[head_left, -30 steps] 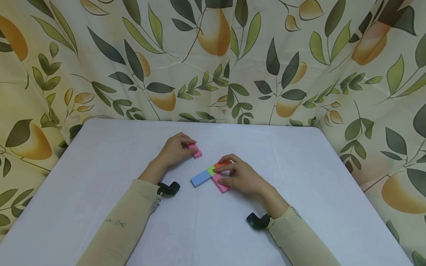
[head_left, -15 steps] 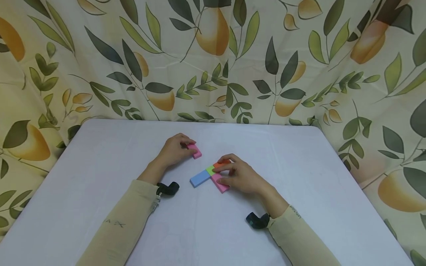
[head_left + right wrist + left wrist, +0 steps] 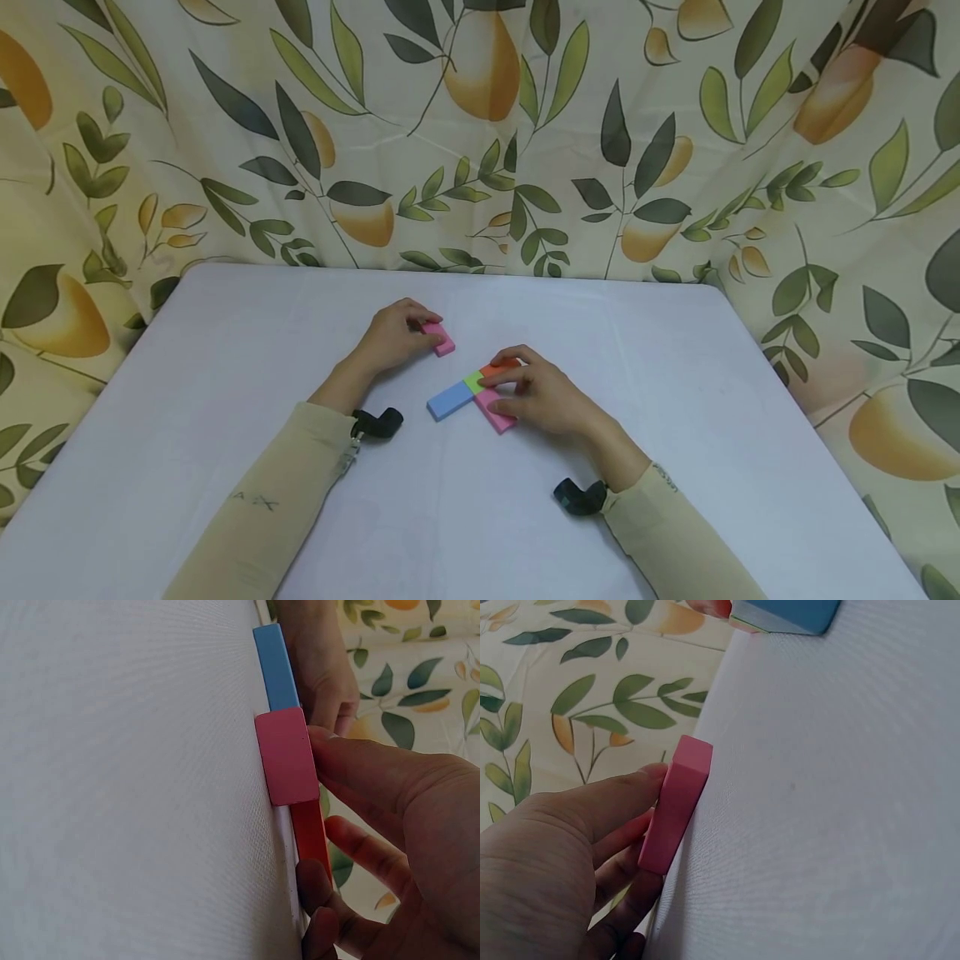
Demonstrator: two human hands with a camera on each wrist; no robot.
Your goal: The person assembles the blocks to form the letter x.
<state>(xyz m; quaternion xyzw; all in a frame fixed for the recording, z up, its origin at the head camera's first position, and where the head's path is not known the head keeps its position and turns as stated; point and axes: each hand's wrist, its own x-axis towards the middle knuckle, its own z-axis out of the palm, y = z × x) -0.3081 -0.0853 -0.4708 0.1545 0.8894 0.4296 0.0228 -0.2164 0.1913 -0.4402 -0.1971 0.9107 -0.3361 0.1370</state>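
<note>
My left hand [image 3: 392, 337] pinches a small pink block [image 3: 442, 341] between thumb and fingertips at the table surface. In the left wrist view that pink block [image 3: 676, 806] stands out along the fingers. Nearer the middle, several blocks lie edge to edge: a long blue block [image 3: 450, 401], a green block [image 3: 472, 382], an orange block [image 3: 492, 368] and a second pink block [image 3: 493, 414]. My right hand [image 3: 553, 397] holds this group, its thumb on the second pink block [image 3: 289, 757] and other fingers on the green and orange ones. Those fingers partly cover the orange block.
A white-covered table [image 3: 337, 525] stretches around both hands. Behind it hangs a curtain [image 3: 480, 192] with leaf and fruit print. Black wrist cameras [image 3: 581, 497] sit at both sleeve cuffs.
The head view shifts very slightly. Both hands and all the blocks stay in place.
</note>
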